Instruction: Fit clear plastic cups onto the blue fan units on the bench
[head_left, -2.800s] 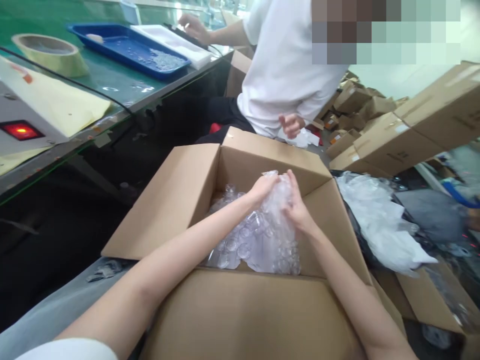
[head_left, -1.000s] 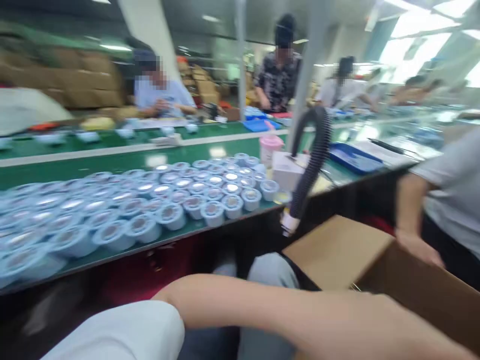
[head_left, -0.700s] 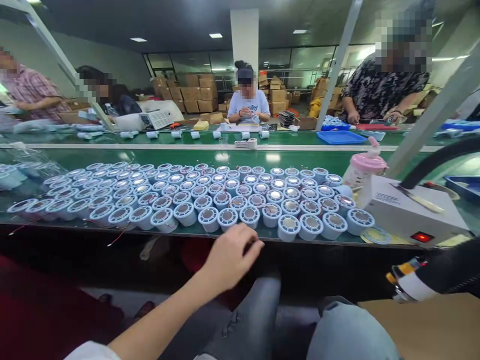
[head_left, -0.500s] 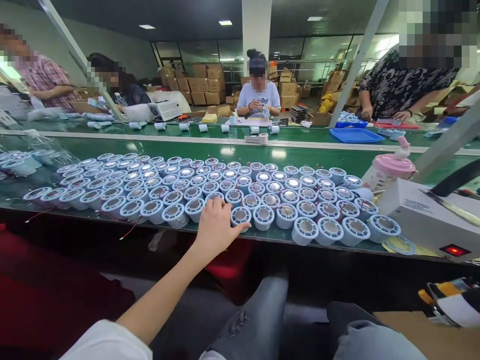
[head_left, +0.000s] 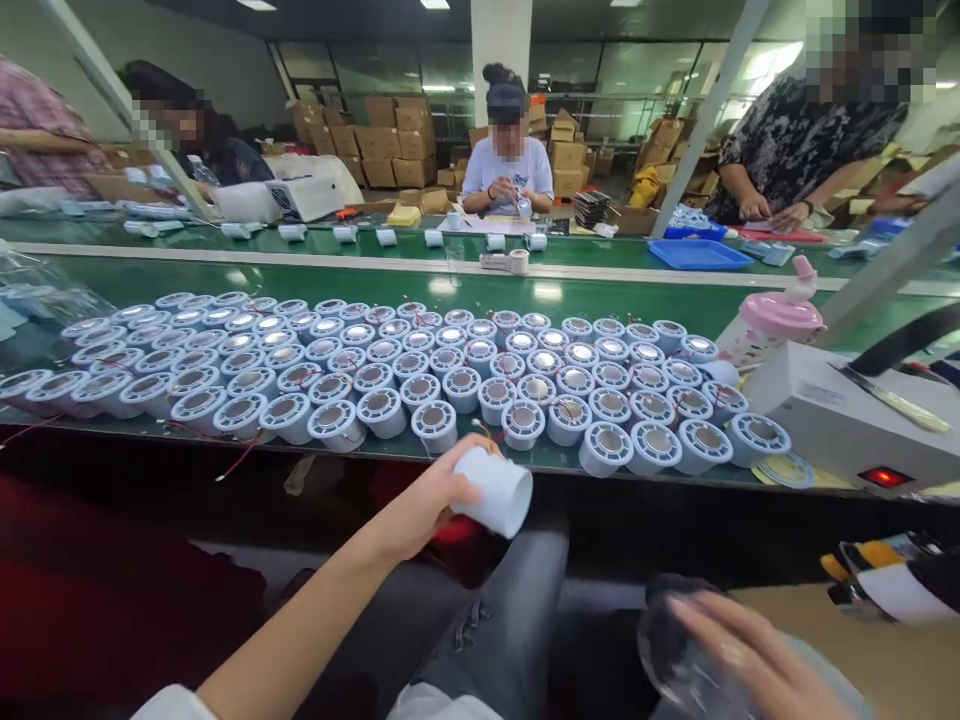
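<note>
My left hand [head_left: 431,500] is closed round the side of a light blue cup-shaped plastic housing [head_left: 496,492], tilted with its open rim toward the lower right. Thin red and yellow wires show at its far end. It is held just off the front edge of the bench, above my lap. At the lower right my right hand [head_left: 750,645] is blurred by motion, fingers over a clear plastic item [head_left: 675,650] whose exact kind I cannot make out. Rows of similar housings [head_left: 433,425] stand on the green bench, with silvery discs and slotted rings facing up.
A grey box with a lit red switch [head_left: 885,477] and a pink-lidded cup [head_left: 780,315] stand at the right. A green conveyor [head_left: 337,280] runs behind the housings. Across it, co-workers sit or stand near a blue tray [head_left: 697,254] and cardboard boxes [head_left: 394,142].
My left hand has lifted one housing from the front row and tipped it over toward me. My right hand has come into view at the lower right with the clear plastic.
</note>
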